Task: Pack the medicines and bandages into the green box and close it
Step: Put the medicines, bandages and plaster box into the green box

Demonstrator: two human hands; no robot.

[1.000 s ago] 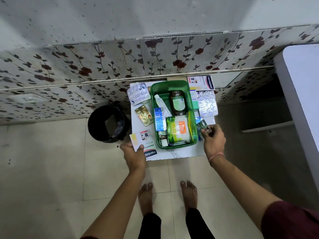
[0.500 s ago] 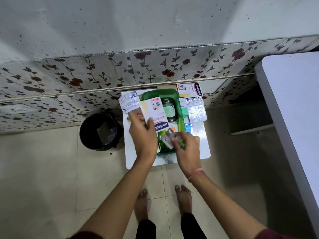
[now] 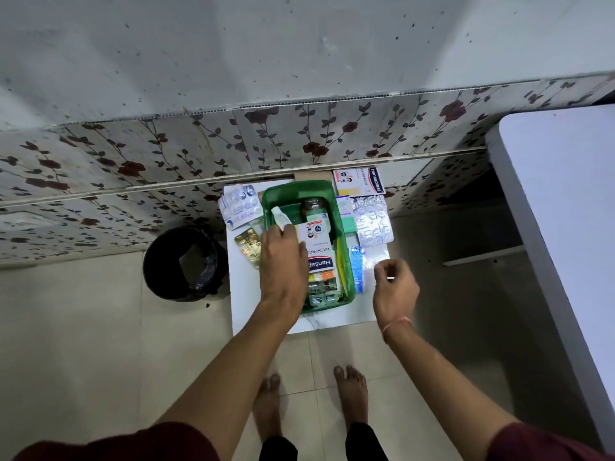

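Observation:
The green box (image 3: 299, 187) stands open on a small white table (image 3: 332, 322). Inside it are a brown bottle (image 3: 312, 210), a white tube (image 3: 281, 219) and blister strips (image 3: 321, 291). My left hand (image 3: 283, 261) is over the box's left side, holding a Hansaplast bandage packet (image 3: 317, 249) that lies flat on the contents. My right hand (image 3: 394, 287) hovers to the right of the box, fingers loosely curled, holding nothing. Outside the box lie a second Hansaplast packet (image 3: 361, 181), silver blister strips (image 3: 372, 224), a blue strip (image 3: 356, 267), more blisters (image 3: 239, 204) and a gold capsule strip (image 3: 249, 244).
A black bin (image 3: 184, 262) stands on the floor just left of the table. A white counter (image 3: 565, 227) runs along the right. The floral-tiled wall is directly behind the table. My bare feet are on the tiled floor below the table's front edge.
My left hand carried the bandage packet from the table's front left corner into the box. My right hand put a small strip into the box and moved back to the right, empty.

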